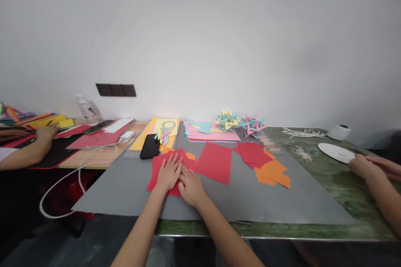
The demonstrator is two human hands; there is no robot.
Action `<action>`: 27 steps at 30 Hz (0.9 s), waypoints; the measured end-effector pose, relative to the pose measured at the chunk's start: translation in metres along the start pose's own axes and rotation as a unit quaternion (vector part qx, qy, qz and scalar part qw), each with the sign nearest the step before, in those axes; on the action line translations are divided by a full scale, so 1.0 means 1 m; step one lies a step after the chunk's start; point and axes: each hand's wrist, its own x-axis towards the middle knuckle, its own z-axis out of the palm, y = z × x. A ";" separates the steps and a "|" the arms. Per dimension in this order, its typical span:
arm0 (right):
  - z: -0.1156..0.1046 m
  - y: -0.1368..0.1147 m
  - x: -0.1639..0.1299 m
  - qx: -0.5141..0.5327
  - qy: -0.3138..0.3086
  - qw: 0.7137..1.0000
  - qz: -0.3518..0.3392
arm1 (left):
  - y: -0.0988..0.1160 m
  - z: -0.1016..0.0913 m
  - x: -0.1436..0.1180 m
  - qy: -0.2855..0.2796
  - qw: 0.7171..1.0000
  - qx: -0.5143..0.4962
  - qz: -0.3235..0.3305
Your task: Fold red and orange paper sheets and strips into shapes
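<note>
Near counter centre | my left hand (169, 172) and right hand (190, 187) press flat, fingers spread, on the red paper sheet (163, 166) | risk, I judge: sheet slides on the smooth grey mat (125, 192), skewing the crease.

My red paper (163, 166) looks matt and smooth; the grey sheet (125, 192) matt; the green tabletop (351, 192) glossy, marbled stone.

Plain white wall (219, 29), green table (344, 192)

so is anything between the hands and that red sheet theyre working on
Nothing visible. The left hand lies flat on the red sheet, and the right hand presses its lower right edge; no other item lies under or between them.
</note>
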 end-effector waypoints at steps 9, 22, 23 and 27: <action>-0.023 0.076 -0.032 -0.133 0.162 0.960 0.187 | 0.004 0.001 -0.002 -0.002 0.998 0.054 0.017; -0.045 0.079 -0.046 -0.076 0.163 0.974 0.136 | 0.040 -0.028 0.045 0.008 0.940 -0.341 -0.023; -0.045 0.079 -0.047 -0.060 0.177 0.971 0.150 | 0.048 -0.026 0.053 -0.001 0.926 -0.377 -0.025; -0.048 0.075 -0.053 0.009 0.282 0.945 0.165 | 0.072 -0.011 0.079 -0.057 0.878 -0.473 -0.040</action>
